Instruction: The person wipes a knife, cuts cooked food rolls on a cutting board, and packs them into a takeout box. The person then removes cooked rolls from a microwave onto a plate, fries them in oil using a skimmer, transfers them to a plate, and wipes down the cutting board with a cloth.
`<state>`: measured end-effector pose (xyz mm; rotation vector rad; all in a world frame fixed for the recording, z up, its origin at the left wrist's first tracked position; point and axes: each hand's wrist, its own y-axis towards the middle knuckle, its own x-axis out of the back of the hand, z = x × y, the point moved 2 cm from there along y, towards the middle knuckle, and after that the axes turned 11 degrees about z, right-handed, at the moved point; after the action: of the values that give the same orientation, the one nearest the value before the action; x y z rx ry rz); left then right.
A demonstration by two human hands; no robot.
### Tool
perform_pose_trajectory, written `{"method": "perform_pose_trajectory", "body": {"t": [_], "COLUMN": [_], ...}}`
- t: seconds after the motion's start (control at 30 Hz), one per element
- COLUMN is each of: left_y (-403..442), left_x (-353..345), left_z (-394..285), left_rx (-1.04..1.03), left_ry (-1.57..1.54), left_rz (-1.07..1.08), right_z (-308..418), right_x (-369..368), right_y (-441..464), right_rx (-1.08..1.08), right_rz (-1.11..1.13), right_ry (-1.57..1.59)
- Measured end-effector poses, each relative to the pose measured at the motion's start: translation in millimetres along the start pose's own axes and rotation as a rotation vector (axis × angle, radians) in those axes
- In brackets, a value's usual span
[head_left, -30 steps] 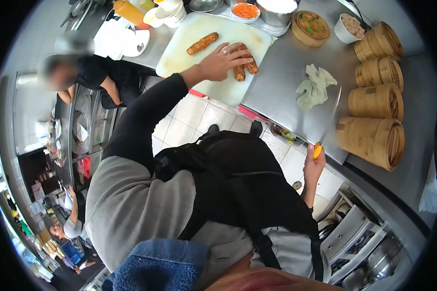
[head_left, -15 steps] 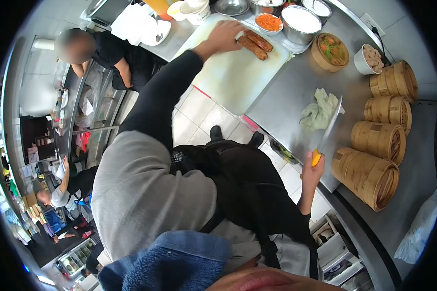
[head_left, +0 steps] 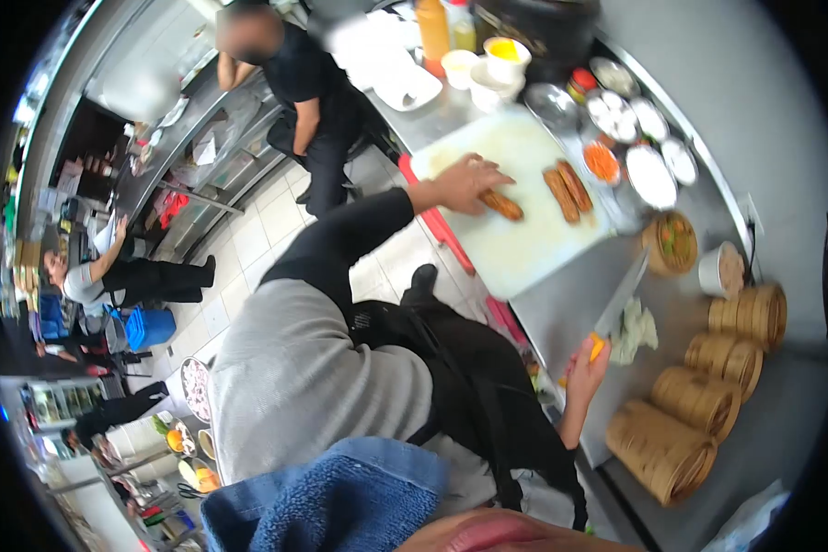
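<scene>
My left hand [head_left: 472,182] is over one end of a browned fried roll [head_left: 504,207] on the white cutting board [head_left: 515,253]. Its fingers are bent around that end and partly hide it. Two more fried rolls [head_left: 567,190] lie side by side on the board, to the right of this hand. In my right hand [head_left: 584,370] is a knife [head_left: 624,293] with a yellow handle, its long blade pointing up and away over the steel counter. A crumpled pale green cloth [head_left: 633,333] lies close by the blade.
Bamboo steamers [head_left: 662,451] line the counter's right side. Behind the board stand a bowl of shredded carrot [head_left: 601,163], a small steamer with food [head_left: 670,244] and a white tub [head_left: 722,270]. A co-worker in black [head_left: 315,92] is beyond the board's left side.
The view has turned. My left hand has moved from beside the two rolls to the board's left part, where it grips another roll. The knife stays in my right hand.
</scene>
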<state>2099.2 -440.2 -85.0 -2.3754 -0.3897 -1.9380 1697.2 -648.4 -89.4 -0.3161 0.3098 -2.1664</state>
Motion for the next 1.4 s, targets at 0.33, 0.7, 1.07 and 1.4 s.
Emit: {"method": "perform_pose_trajectory", "body": {"t": [0.33,0.7,1.07,1.4], "left_y": [-140.4,-154.9,-284.5,-357.7], "left_x": [20.8,-19.1,5.8,-31.5], "left_z": [321.5,474.6,364.3,260.6], "left_rx": [1.305,1.488,1.195,1.218], "left_ry": [-0.555,-1.091,-1.274,-1.283], "left_rz": [-1.019,-0.663,-1.044,-1.208], "right_z": [65.1,176.8,140.1,150.2], "right_x": [-121.8,-382.5,-534.6,-580.4], "right_y": [38.1,176.3,336.3,362.7], "right_rx": [0.046,0.097,0.790,0.713], "right_rz": [0.130,0.394,0.291,0.346], "right_ry": [-0.089,-0.670,-0.902,-0.891]}}
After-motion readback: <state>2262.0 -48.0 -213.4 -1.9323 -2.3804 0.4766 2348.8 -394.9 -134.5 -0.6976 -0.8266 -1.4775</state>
